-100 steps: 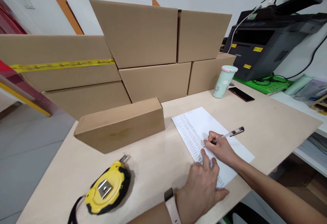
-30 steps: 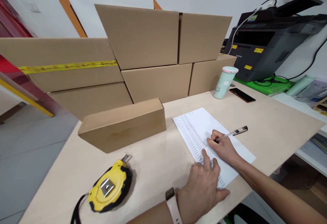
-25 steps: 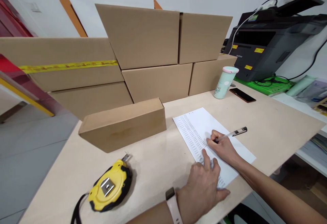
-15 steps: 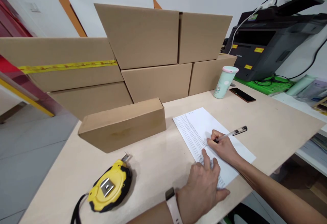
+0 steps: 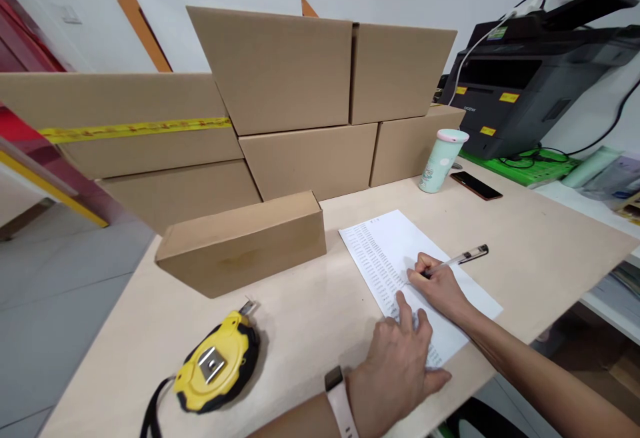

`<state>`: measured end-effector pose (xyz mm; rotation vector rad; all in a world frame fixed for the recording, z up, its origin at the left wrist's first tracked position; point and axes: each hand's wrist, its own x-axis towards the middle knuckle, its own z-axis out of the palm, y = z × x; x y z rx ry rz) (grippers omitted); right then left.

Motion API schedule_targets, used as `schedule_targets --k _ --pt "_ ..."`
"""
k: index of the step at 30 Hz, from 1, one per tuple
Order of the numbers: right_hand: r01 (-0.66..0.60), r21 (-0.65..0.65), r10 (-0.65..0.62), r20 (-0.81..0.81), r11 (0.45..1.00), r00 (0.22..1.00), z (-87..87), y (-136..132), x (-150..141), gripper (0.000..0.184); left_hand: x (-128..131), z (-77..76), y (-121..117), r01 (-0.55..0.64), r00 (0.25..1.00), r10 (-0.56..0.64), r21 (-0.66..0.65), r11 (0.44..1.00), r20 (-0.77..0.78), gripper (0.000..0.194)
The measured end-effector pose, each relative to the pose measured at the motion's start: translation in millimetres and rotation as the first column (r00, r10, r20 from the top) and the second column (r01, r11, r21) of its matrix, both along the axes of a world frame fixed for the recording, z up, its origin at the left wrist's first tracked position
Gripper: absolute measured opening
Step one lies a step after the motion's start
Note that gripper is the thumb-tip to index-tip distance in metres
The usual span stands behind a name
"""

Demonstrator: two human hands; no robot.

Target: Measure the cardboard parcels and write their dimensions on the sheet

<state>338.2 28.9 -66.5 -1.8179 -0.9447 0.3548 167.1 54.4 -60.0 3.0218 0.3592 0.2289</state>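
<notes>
A white sheet of paper [image 5: 395, 238] with rows of small print down its left side lies on the table. In my right hand [image 5: 441, 289] is a clear pen [image 5: 460, 258] with a black grip, its tip on the paper beside the printed rows. My left hand [image 5: 395, 365], with a pink-banded watch [image 5: 337, 391] at the wrist, rests fingers spread over the sheet's lower left edge. A yellow and black tape measure [image 5: 217, 363] lies to the left, its metal tip poking out. Behind it sits a long narrow cardboard box [image 5: 245, 251].
Several larger cardboard boxes [image 5: 305, 161] are stacked along the back. A mint-green tumbler [image 5: 440, 163] and a dark phone [image 5: 476, 185] stand and lie at the back right. Beyond them is a black printer [image 5: 530, 78] on a green surface [image 5: 525, 168]. The table edge runs close below my hands.
The pen in my right hand has shifted very slightly to the right and tilted a little. My left hand stays in place on the paper; the whole view drifts slightly.
</notes>
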Motion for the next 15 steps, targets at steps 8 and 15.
schedule_targets --k 8,15 --pt "0.081 0.028 -0.085 0.196 0.996 0.977 7.1 -3 17 0.016 -1 2.4 0 0.006 1.0 -0.006 0.027 1.0 0.026 0.083" --pt "0.098 -0.093 -0.024 0.592 0.991 0.805 -4.8 -21 46 0.028 -9 -1.9 -3 -0.018 0.998 0.014 0.082 0.996 0.056 0.086"
